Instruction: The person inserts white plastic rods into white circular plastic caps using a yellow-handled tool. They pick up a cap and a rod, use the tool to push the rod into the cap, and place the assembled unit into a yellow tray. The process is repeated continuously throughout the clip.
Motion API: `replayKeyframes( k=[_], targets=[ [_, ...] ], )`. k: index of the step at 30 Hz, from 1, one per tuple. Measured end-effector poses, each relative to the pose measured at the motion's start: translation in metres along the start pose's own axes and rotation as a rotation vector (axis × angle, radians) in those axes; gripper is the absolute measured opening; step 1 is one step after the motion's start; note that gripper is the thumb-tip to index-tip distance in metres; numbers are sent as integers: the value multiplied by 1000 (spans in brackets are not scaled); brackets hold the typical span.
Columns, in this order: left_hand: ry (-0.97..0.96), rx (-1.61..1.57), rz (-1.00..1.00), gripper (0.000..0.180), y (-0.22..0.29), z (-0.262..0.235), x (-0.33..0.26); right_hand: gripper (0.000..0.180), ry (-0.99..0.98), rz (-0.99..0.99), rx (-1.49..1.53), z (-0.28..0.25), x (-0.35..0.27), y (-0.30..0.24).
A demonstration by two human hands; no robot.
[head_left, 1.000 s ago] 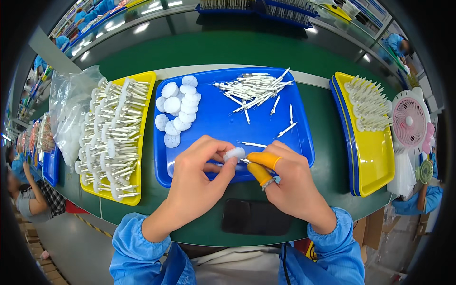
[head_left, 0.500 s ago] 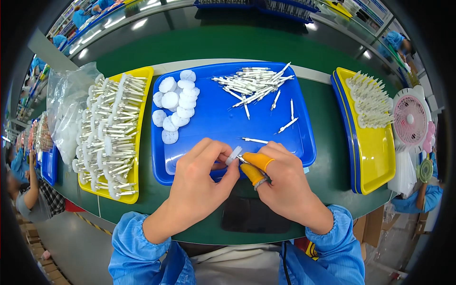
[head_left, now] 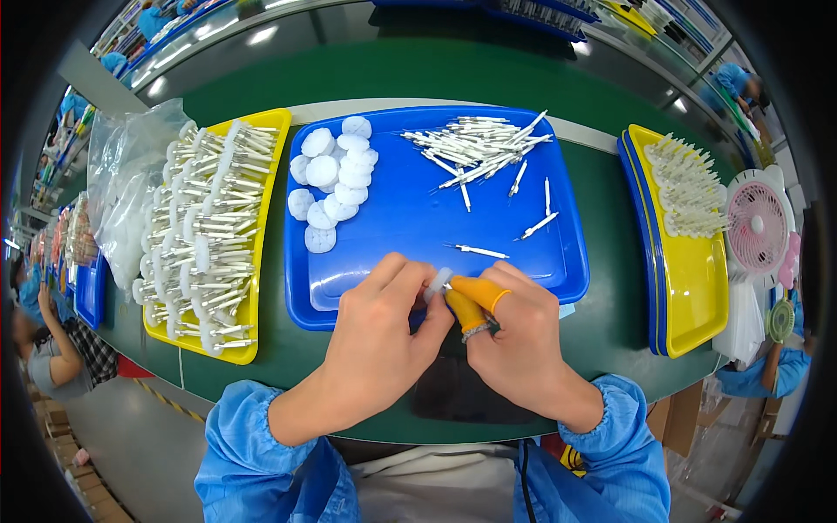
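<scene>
Over the front edge of the blue tray (head_left: 418,253), my left hand (head_left: 381,327) pinches a small white disc (head_left: 439,281) between thumb and fingertips. My right hand (head_left: 520,327) wears yellow finger covers on thumb and forefinger. Its fingers close on a slim part against the disc's right side; most of that part is hidden. A loose white stick with a thin dark tip (head_left: 479,252) lies just beyond my right fingertips. Similar slim white sticks (head_left: 475,150) form a pile at the tray's far right. White discs (head_left: 323,171) are heaped at its far left.
To the left, a yellow tray (head_left: 272,166) holds rows of discs filled with sticks, beside a clear plastic bag (head_left: 131,183). On the right are stacked trays, a yellow one (head_left: 693,296) on top, and a pink-and-white fan (head_left: 757,222). A dark flat object (head_left: 462,392) lies before me.
Both hands stay together at the disc, which has turned slightly, and the right fingers have closed in nearer to it. The whole view has shifted a little.
</scene>
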State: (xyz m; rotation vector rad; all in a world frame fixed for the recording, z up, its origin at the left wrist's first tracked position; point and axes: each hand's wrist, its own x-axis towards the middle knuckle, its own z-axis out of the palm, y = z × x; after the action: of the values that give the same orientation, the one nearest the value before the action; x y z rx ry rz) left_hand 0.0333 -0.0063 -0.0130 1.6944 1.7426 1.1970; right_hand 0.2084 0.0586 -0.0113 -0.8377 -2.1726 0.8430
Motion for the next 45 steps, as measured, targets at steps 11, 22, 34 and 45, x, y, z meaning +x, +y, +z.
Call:
replayKeyframes(
  k=[11, 22, 34, 45],
  targets=[
    [7, 10, -72, 16, -2, -20, 15, 27, -75, -30, -363, -27, 30, 27],
    [-21, -41, -10, 19, 0, -14, 13, 49, -286, -83, -38, -37, 18, 2],
    [-24, 13, -45, 16, 0, -11, 11, 36, -192, -131, -129, -26, 18, 9],
    [16, 3, 18, 17, 4, -11, 8, 23, -61, -99, -46, -14, 9, -1]
  ],
)
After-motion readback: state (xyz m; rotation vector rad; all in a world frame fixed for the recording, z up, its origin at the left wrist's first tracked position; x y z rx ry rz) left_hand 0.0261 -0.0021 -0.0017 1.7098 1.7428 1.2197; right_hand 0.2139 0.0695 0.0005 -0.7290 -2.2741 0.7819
